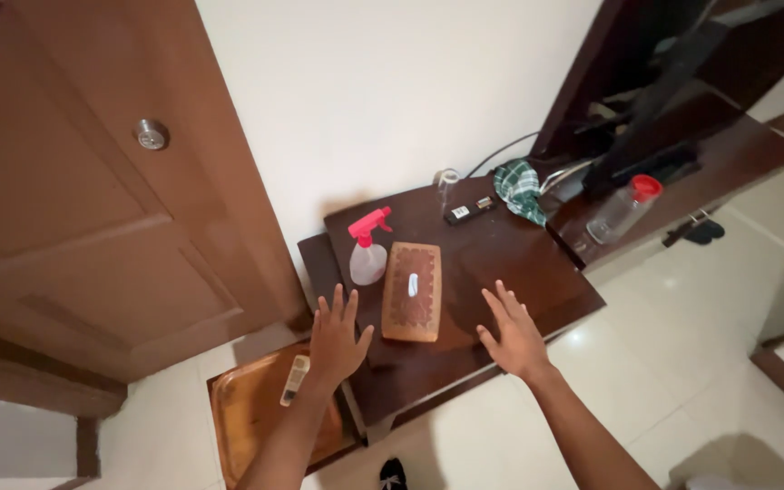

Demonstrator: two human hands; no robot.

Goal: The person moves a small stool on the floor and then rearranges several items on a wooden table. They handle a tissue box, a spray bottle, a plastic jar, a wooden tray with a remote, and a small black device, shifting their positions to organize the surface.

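My left hand (335, 336) hovers with fingers spread over the near left edge of a dark wooden table (501, 263). My right hand (514, 334) is spread open over the table's near right part. Neither hand holds anything. Between them lies a brown patterned tissue box (412, 290), lengthwise. Just left of the box's far end stands a clear spray bottle with a pink trigger (368, 247).
At the table's far side are a small glass (447, 185), a black remote (471, 210) and a green checked cloth (519, 190). A clear bottle with a red cap (625, 208) stands on a desk to the right. A wooden tray (247, 413) lies on the floor; a door (93, 181) is left.
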